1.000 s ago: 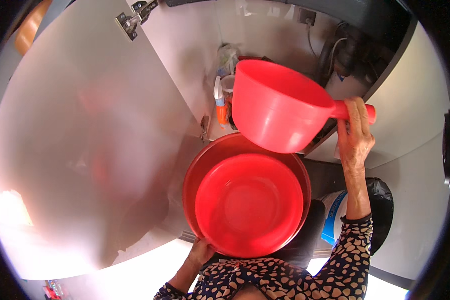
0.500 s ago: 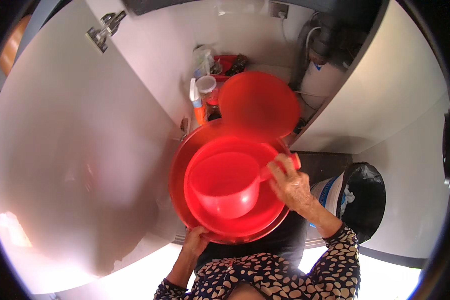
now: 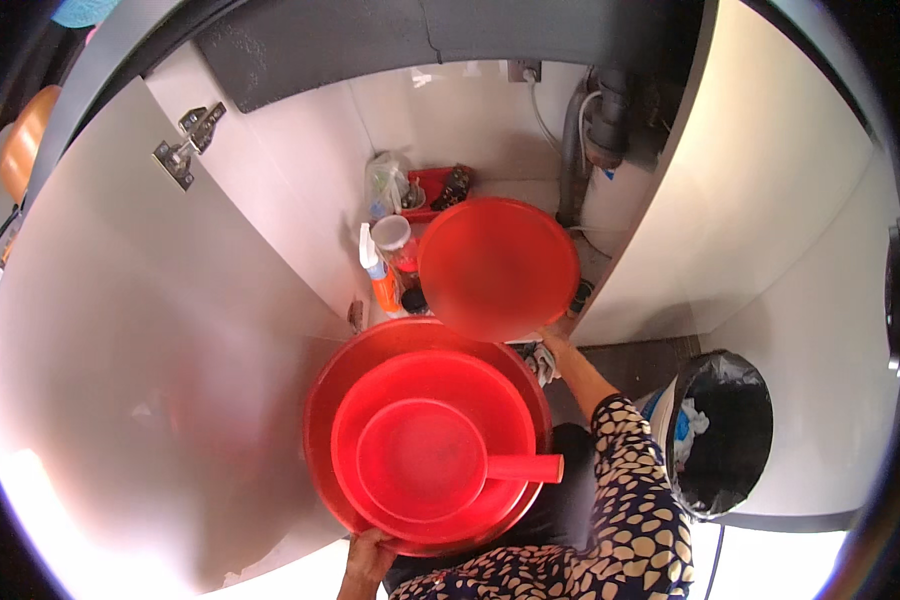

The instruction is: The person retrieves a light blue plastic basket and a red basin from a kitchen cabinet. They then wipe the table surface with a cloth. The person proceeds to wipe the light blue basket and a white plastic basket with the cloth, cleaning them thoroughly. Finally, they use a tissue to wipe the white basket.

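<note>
My left hand (image 3: 369, 556) is closed on the near rim of a large red basin (image 3: 327, 400). A smaller red basin (image 3: 515, 405) sits inside it, and in that lies a red water dipper (image 3: 425, 460), its short handle pointing right. Beyond them, in the low cabinet, is another round red basin (image 3: 500, 265), slightly blurred. My right hand (image 3: 552, 341) reaches to the near right rim of that basin; its fingers are hidden there. Just below that hand lies a crumpled greyish thing (image 3: 542, 364) I cannot make out.
Left of the far basin stand an orange-and-white spray bottle (image 3: 381, 275) and a lidded jar (image 3: 394, 236). Behind are a red tray (image 3: 430, 190) and a drain pipe (image 3: 574, 150). Open cabinet doors flank me, left (image 3: 160, 360) and right (image 3: 730, 170). A black-lined bin (image 3: 735, 430) stands at right.
My right hand has let go of the dipper's handle and moved forward to the far basin. The dipper now rests level in the smaller basin. The view has tipped upward.
</note>
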A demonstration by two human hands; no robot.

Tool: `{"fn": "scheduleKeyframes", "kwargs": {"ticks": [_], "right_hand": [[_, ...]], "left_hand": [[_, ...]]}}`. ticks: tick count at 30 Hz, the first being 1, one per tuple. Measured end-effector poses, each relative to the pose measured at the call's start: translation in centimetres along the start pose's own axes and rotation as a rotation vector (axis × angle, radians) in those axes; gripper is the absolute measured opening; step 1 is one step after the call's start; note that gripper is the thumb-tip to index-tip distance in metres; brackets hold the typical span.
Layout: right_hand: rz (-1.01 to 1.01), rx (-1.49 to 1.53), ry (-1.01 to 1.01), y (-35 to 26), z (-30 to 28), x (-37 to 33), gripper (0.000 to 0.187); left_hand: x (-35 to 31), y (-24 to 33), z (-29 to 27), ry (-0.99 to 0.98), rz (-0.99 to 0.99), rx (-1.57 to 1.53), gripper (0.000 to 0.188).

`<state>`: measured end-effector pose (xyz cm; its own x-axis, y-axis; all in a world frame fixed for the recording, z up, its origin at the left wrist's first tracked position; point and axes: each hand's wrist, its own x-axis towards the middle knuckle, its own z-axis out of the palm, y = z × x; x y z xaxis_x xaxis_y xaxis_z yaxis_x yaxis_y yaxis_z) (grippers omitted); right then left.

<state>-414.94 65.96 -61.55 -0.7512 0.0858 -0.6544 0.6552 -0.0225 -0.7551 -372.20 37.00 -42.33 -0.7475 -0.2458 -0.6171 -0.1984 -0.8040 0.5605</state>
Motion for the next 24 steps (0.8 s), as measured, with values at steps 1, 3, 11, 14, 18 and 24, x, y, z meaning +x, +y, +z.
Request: {"fn": "scheduleKeyframes", "kwargs": {"ticks": [1,3,11,14,18,24], "right_hand": [[0.041,0.014,0.031,0.6,0.5,1.2,0.066],[0.113,0.024,0.098,1.0,0.3,2.1,0.07],[-0.114,0.311,-0.037,-3.0,3.5,-2.4,0.054],[-0.327,0.123,0.087,-5.1,1.4,-5.1,0.051],[-0.383,0.025,0.15,-11.1,0.3,-13.1,0.043],[-0.355,0.162,-0.011,-17.4,-1.2,-20.1,0.037]], "left_hand": [[-0.1,-0.4,-1.1,0.002,0.001,-0.015,0.076],[0.2,-0.8,-2.4,-0.026,-0.029,-0.038,0.078],[-0.8,-0.8,-2.4,0.0,-0.053,-0.047,0.077],[-0.6,-0.9,-2.0,-0.001,-0.095,-0.031,0.076],[-1.4,-0.2,0.8,0.012,-0.115,-0.054,0.073],[0.0,-0.2,0.4,0.058,-0.198,-0.024,0.064]]}}
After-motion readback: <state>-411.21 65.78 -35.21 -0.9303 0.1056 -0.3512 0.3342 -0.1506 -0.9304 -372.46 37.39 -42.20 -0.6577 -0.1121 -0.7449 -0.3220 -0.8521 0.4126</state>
